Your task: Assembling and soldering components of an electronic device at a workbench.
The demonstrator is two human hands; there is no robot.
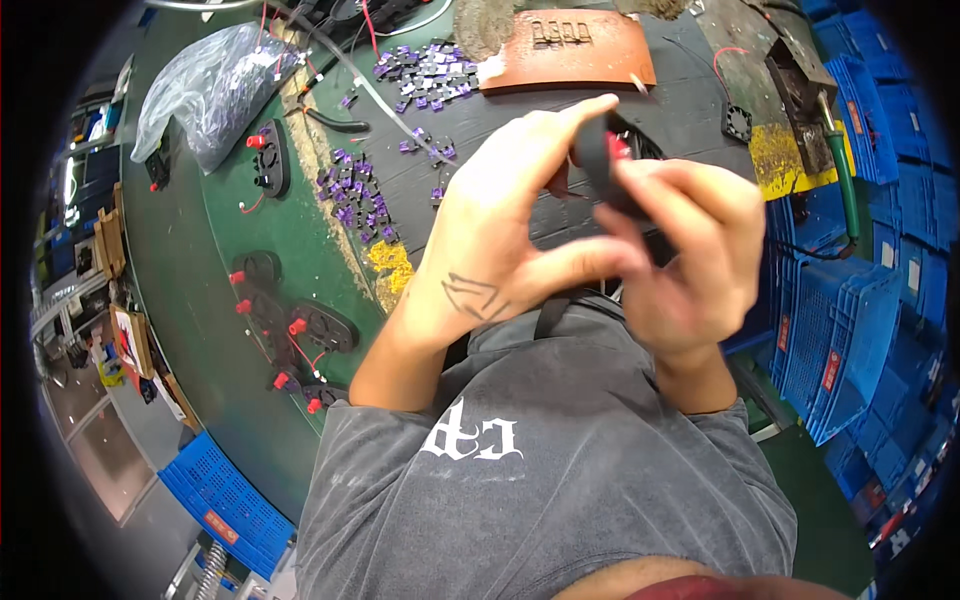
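Green workbench (200,300): scattered small purple connectors (355,200), more heaped at the far edge (430,75); clear plastic bag (205,90) of the same; black oval plates with red terminals (300,330); brown mat (570,50); small black fan (737,122). Right side: stacked blue crates (850,330), green-handled soldering iron (838,150) on yellow stand.

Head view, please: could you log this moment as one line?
left hand and right hand: both on black part with red cap | below: dark mat
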